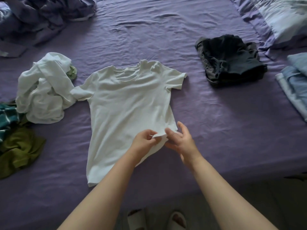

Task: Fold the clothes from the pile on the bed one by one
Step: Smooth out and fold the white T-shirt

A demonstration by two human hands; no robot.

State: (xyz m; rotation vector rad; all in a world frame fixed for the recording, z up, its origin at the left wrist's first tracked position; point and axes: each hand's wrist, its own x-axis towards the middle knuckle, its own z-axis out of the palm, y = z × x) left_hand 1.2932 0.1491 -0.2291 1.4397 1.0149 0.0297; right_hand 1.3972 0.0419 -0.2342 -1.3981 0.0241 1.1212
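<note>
Near the front edge of the purple bed sheet (216, 130) I see both bare forearms reaching forward from the bottom of the view and converging at the lower right corner of the white T-shirt (126, 100). The left hand (143, 141) is turned with its back toward me, fingers curled, and it pinches a small raised flap of the shirt's hem between thumb and fingertips. The right hand (180, 141) sits just beside it, palm angled inward and up; its thumb presses against the same flap of hem while the other fingers are spread and loosely bent, so I read it as touching the cloth rather than clasping it. The two hands almost meet over the hem. The shirt itself lies flat and face up in the middle of the bed, neck pointing away from me, both short sleeves spread out, the body a little wrinkled. Its left sleeve touches a crumpled white garment (43, 90) that heads the unfolded pile at the left. Below that heap lie a teal patterned cloth (8, 120) and an olive green garment (20, 148). To the right, well apart from the shirt, I see a folded black garment (229, 60), and farther right a light blue folded stack (294, 87) at the frame's edge.
</note>
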